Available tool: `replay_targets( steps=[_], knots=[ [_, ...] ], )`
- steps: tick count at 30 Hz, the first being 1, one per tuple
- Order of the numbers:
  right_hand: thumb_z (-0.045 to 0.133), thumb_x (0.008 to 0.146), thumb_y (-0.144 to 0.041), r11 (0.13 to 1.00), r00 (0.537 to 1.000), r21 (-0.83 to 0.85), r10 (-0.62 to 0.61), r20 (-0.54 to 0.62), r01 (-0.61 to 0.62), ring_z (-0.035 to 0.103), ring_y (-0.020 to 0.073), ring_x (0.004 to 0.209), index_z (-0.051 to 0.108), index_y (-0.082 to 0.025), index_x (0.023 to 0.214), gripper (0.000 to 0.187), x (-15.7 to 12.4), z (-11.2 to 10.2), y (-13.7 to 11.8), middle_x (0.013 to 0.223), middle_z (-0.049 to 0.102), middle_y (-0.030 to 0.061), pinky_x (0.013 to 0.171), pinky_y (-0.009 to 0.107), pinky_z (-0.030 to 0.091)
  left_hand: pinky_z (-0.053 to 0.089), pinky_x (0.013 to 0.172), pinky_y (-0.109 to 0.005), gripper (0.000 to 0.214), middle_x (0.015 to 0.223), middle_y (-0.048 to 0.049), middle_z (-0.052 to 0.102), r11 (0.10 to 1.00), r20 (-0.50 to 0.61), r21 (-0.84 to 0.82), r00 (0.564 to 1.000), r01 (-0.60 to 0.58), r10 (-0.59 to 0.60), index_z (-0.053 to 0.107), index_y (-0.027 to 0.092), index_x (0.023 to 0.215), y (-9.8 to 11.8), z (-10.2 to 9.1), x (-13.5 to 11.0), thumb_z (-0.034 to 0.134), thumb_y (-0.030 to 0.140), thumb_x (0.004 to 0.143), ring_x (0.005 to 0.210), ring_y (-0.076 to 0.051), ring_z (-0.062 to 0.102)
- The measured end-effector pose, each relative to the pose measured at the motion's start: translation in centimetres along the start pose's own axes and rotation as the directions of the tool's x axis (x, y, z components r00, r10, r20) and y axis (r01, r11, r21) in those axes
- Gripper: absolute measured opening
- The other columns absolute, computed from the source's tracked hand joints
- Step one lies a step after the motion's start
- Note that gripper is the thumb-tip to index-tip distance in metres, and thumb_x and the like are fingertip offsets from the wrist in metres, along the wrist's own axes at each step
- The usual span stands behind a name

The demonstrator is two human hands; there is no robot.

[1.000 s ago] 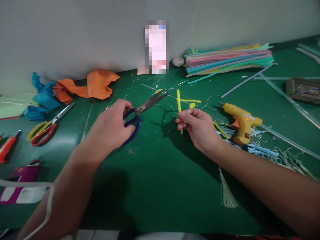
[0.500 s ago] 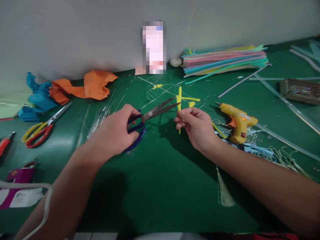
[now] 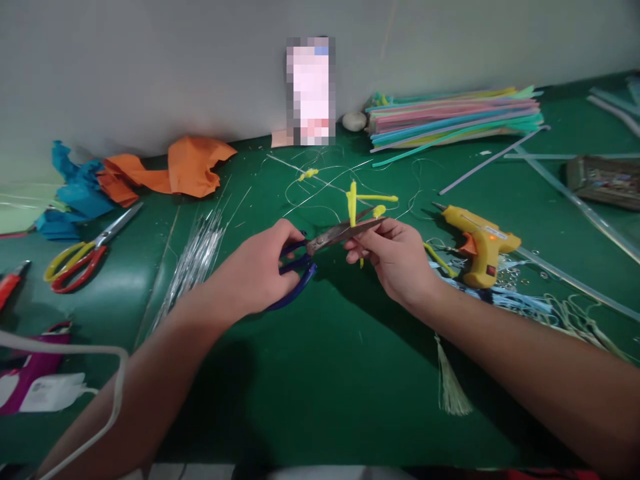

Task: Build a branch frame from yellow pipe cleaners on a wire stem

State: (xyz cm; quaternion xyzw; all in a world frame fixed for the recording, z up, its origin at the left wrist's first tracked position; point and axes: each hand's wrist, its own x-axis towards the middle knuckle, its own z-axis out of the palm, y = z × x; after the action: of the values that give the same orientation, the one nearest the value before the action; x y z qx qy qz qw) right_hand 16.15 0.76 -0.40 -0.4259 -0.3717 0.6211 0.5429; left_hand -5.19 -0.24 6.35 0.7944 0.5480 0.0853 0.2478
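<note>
My left hand (image 3: pixel 267 267) is closed round the handles of blue-handled scissors (image 3: pixel 320 244). Their blades lie across a yellow pipe cleaner (image 3: pixel 353 203), just at the fingertips of the other hand. My right hand (image 3: pixel 397 253) pinches that pipe cleaner, whose lower tip shows below the fingers. A second yellow piece (image 3: pixel 380 197) lies on the table just behind, and a small yellow bit (image 3: pixel 380 211) shows above the right hand. How far the blades are apart is partly hidden by the fingers.
A yellow glue gun (image 3: pixel 483 240) lies right of my hands, beside tassels (image 3: pixel 453 380). Behind is a bundle of coloured pipe cleaners (image 3: pixel 455 120). To the left are thin wires (image 3: pixel 195 253), red-and-yellow scissors (image 3: pixel 90 257) and orange paper (image 3: pixel 195 167). A blurred-out phone (image 3: pixel 310 93) leans on the wall.
The scissors have moved right and slightly down, bringing their blades across the yellow pipe cleaner by the right fingers. My right hand has stayed almost in place.
</note>
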Motion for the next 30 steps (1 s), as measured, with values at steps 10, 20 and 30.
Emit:
replay_targets(
  steps=[10, 20, 30],
  knots=[
    [0.075, 0.073, -0.023, 0.999, 0.995, -0.036, -0.036, 0.088, 0.039, 0.061, 0.0109, 0.049, 0.073, -0.02, 0.075, 0.004, -0.03, -0.26, 0.27, 0.063, 0.07, -0.0009, 0.053, 0.026, 0.052, 0.054, 0.085, -0.036, 0.042, 0.119, -0.0066, 0.067, 1.0, -0.012, -0.016, 1.0, -0.011, 0.011, 0.053, 0.025, 0.119, -0.38, 0.43, 0.13, 0.063, 0.028, 0.078, 0.103, -0.024, 0.066],
    [0.075, 0.07, -0.018, 0.999, 0.995, -0.017, -0.045, 0.092, 0.047, 0.059, 0.0106, 0.048, 0.072, -0.021, 0.071, 0.004, -0.3, 0.04, 0.18, 0.059, 0.069, -0.0015, 0.048, 0.025, 0.049, 0.053, 0.073, -0.029, 0.034, 0.103, -0.0027, 0.069, 0.997, 0.032, -0.068, 0.998, -0.048, 0.05, 0.057, 0.024, 0.111, -0.62, 0.29, 0.3, 0.063, 0.032, 0.079, 0.087, -0.019, 0.067],
    [0.075, 0.067, -0.019, 0.998, 0.996, -0.063, -0.019, 0.082, 0.024, 0.058, 0.0111, 0.047, 0.071, -0.021, 0.071, 0.006, -0.39, -0.01, 0.19, 0.059, 0.068, -0.0012, 0.046, 0.026, 0.048, 0.048, 0.067, -0.028, 0.025, 0.092, -0.001, 0.069, 0.997, 0.088, 0.01, 0.993, -0.079, 0.078, 0.057, 0.023, 0.105, -0.44, -0.17, 0.67, 0.06, 0.027, 0.081, 0.077, -0.017, 0.064]
  ],
)
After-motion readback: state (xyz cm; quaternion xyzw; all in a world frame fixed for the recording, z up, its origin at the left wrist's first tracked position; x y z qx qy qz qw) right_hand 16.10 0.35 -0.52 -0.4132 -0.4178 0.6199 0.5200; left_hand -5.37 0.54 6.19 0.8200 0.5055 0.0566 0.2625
